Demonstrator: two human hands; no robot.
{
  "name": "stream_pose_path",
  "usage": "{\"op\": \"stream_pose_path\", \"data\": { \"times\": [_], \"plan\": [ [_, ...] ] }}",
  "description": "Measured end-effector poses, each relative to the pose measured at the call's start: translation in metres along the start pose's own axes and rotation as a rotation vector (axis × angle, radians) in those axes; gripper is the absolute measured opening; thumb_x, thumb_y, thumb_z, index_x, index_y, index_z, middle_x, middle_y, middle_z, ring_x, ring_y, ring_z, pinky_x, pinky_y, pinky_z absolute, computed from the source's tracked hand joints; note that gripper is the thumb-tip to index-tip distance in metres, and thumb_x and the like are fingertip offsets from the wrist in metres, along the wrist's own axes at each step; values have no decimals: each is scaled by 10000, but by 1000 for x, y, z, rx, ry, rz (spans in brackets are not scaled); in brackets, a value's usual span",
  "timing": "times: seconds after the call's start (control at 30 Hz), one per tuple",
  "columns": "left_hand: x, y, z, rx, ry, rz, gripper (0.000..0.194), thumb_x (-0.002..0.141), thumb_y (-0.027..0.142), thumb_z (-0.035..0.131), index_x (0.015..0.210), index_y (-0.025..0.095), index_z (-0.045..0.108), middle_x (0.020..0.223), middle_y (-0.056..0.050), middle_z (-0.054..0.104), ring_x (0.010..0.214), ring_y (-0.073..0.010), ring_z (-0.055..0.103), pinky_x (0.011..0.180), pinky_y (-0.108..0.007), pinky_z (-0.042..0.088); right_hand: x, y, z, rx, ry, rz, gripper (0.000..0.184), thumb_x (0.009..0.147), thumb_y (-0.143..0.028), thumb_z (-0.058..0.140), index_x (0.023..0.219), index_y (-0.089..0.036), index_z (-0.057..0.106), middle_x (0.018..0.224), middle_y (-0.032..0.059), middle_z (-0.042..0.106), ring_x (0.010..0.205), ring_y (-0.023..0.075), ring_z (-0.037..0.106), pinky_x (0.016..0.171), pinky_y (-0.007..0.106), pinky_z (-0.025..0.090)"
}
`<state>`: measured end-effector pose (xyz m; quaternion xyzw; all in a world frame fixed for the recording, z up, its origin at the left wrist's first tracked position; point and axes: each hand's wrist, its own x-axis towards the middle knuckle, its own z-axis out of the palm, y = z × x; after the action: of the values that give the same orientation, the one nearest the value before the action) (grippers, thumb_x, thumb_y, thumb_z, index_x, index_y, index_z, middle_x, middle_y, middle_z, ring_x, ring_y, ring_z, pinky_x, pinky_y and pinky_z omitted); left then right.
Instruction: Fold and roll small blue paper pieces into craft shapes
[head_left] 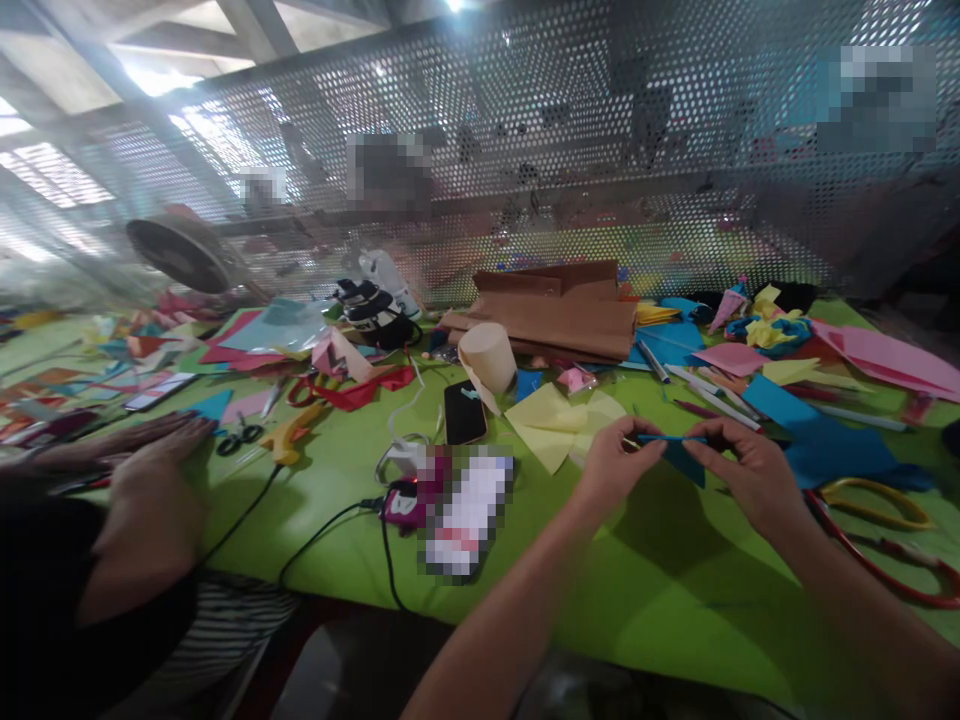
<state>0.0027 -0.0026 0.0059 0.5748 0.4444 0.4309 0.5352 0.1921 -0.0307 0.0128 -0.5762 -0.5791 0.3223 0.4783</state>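
Head view, at four o'clock, showed the left hand [616, 468] and right hand [754, 478], fingers clamped on opposite ends of blue paper [685, 462] above the surface [645, 610], seemingly to keep its upper edge taut, yellow paper [546, 425] at its nine o'clock.

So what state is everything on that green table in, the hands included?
Left hand: closed, pinching the blue paper.
Right hand: closed, pinching it too.
Blue paper: held up by its upper edge.
Dark phone: lying down, screen dark.
Pale-screened phone: screen lit, content blurred.
Cream roll: partly unwound.
Yellow corded tool: on its side, cord attached.
Brown paper: folded.
Black scissors: too small to tell.
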Motion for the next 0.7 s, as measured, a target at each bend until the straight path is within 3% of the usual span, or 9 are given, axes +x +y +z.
{"op": "stream_pose_path", "data": {
  "times": [0.7],
  "plan": [
    [-2, 3, 0, 38, 18, 0, 140, 800, 269, 723, 872, 155, 689, 773, 0, 642, 673, -110, 515, 620, -226, 394, -1, 8, 1, -16, -34, -28, 322, 828, -546, 749, 881, -229, 732, 851, 47, 727, 794, 228, 641, 725, 338, 498]
  ]
}}
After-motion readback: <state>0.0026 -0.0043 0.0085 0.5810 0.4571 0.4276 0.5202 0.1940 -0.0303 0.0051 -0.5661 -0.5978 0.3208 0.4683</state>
